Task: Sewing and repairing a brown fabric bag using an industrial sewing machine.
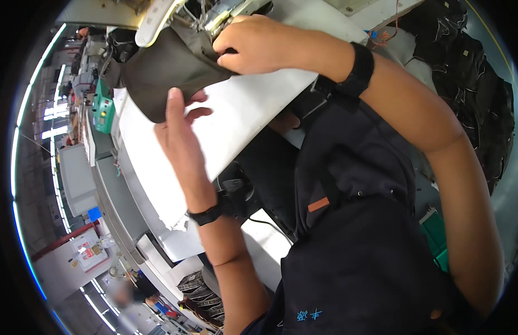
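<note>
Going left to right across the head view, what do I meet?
Green device → left hand → right hand → black band on the right wrist → dark cloth pile.

The dark piece [161, 70] looks to me like cloth, smooth and matt. The white table top [236, 111] is smooth and a little glossy. The machine parts [218, 21] are shiny metal; the garment [365, 251], matt fabric.

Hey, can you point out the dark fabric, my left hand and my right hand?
Dark fabric [161, 70]: head view, on the middle of its broad smooth part.
Left hand [182, 131]: head view, on the back of the hand.
Right hand [254, 46]: head view, on the back of the hand.
</note>
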The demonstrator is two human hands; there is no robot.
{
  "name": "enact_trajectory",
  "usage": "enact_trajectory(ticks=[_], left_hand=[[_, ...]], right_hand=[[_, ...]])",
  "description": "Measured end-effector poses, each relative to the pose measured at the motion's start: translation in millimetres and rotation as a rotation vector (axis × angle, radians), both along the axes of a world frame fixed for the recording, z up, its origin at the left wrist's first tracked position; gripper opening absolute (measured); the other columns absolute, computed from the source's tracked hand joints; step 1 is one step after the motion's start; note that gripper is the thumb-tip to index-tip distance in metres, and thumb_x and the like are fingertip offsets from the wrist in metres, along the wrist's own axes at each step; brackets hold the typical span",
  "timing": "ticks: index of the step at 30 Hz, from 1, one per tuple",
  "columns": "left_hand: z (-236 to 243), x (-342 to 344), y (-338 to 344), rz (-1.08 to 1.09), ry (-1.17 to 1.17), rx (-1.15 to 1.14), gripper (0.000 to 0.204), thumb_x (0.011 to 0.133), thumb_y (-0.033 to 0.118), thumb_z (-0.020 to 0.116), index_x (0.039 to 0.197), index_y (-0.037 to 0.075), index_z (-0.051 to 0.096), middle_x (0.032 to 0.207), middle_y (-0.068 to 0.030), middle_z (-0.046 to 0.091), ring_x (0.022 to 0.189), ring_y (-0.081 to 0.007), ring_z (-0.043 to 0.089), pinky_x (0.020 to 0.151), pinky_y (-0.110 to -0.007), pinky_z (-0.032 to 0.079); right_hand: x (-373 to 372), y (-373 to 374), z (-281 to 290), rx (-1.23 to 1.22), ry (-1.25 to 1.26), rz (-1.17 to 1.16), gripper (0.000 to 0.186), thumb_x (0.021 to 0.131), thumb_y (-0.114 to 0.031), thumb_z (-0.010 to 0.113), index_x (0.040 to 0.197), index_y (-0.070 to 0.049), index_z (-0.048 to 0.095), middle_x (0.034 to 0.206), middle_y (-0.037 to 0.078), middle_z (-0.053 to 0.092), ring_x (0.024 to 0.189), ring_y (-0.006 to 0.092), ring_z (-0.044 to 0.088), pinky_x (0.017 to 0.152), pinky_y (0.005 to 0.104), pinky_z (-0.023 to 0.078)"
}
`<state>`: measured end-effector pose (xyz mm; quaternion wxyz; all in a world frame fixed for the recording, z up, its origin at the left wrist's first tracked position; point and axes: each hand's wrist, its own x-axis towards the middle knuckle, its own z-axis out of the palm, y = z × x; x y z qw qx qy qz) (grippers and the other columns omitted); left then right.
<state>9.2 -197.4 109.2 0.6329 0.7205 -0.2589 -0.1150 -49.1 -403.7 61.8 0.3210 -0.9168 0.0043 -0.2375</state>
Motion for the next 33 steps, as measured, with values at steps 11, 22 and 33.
enact_trajectory(ticks=[11, 22, 33], left_hand=[[68, 25, 5, -0.030, -0.199, 0.099, 0.037, 0.101, 0.029, 0.066, 0.090, -0.005, 0.073, 0.082, -0.0111, 0.070, 0.077, -0.0201, 0.071, 0.069, -0.035, 0.057], [-60, 4, 43, -0.002, 0.365, 0.168, 0.043, 0.108, 0.038, 0.053, 0.080, 0.006, 0.061, 0.091, -0.0080, 0.069, 0.083, -0.0178, 0.064, 0.073, -0.032, 0.049], [-6, -51, 26, -0.043, -0.648, 0.488, 0.017, 0.095, 0.017, 0.075, 0.098, 0.001, 0.070, 0.096, -0.0070, 0.069, 0.086, -0.0142, 0.063, 0.069, -0.028, 0.050]], right_hand=[[-16, -18, 29, 0.417, 0.084, 0.078, 0.038, 0.095, -0.038, 0.063, 0.074, -0.007, 0.056, 0.063, 0.004, 0.052, 0.061, 0.0143, 0.051, 0.060, 0.0346, 0.041], [-50, 24, -48, 0.469, -0.302, -0.078, 0.034, 0.088, -0.035, 0.081, 0.101, -0.005, 0.075, 0.112, 0.004, 0.059, 0.098, 0.0171, 0.061, 0.081, 0.0309, 0.051], [-50, 25, -22, 0.178, -0.320, 0.041, 0.024, 0.080, -0.027, 0.082, 0.080, -0.006, 0.071, 0.098, 0.004, 0.061, 0.100, 0.0253, 0.057, 0.092, 0.0395, 0.043]])
